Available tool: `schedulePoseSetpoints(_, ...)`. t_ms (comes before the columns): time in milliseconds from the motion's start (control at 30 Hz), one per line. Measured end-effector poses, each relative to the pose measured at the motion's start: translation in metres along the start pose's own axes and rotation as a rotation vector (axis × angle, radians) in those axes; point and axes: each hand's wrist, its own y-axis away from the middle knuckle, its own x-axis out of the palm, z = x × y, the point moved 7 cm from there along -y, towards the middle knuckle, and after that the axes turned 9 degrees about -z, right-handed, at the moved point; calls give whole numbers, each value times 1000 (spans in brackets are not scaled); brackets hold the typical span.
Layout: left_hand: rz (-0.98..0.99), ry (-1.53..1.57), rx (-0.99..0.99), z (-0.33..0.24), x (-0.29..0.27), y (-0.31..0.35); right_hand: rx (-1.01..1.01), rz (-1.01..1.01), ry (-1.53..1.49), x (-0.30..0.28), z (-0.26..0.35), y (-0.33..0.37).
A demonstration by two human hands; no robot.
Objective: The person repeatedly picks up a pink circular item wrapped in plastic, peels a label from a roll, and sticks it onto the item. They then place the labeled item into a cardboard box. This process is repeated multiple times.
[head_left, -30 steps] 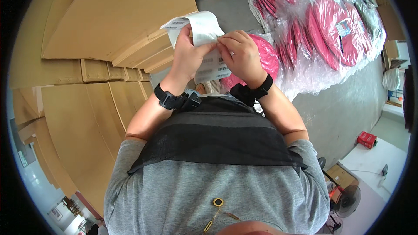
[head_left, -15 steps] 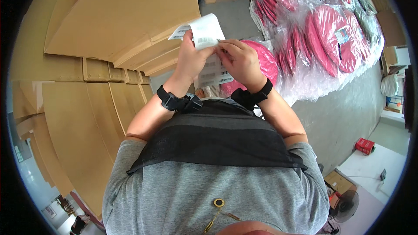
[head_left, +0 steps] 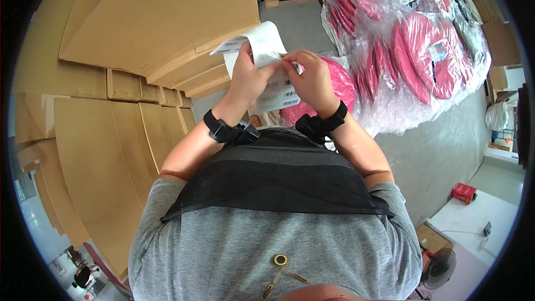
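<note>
A curled sheet of white barcode labels [head_left: 264, 38] is held up in front of me, its top bent over and its lower part hanging down between my wrists. My left hand [head_left: 248, 81] is closed on the sheet, thumb against its near side. The right hand [head_left: 313, 81] pinches at the sheet's right edge with thumb and forefinger, close to the left thumb. Whether a single label is lifted there is too small to tell. Beyond the sheet lies a round pink item in clear plastic [head_left: 339, 85].
Large brown cardboard boxes [head_left: 167, 17] stand close on the left. Bagged pink round items [head_left: 415, 56] are heaped at the far right on the grey floor [head_left: 429, 156]. A red container [head_left: 464, 193] and a fan [head_left: 440, 267] are at the lower right.
The sheet's top has curled over further, and more of its plain white face shows. My right fingers stay at its edge, with the hand shifted very slightly.
</note>
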Motion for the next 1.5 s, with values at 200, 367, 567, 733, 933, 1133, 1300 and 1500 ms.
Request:
schedulePoseSetpoints(200,0,25,7,-2,0,1,-116,7,62,3,3,4)
schedulePoseSetpoints(367,7,8,36,-1,-1,1,-184,-4,88,4,8,5)
schedulePoseSetpoints(567,-25,-91,104,0,-3,-1,-254,-27,113,6,8,7)
schedulePoseSetpoints(733,-43,-60,89,5,-4,-3,-219,-28,131,6,4,7)
schedulePoseSetpoints(933,58,77,40,3,0,-1,326,-149,-272,-6,-35,4)
schedulePoseSetpoints(1133,122,224,-89,7,-1,0,810,222,-744,8,-47,13)
schedulePoseSetpoints(1300,147,357,-216,8,0,1,706,262,-817,5,-31,14)
schedulePoseSetpoints(1500,122,361,-204,2,-1,-1,726,303,-583,1,-32,19)
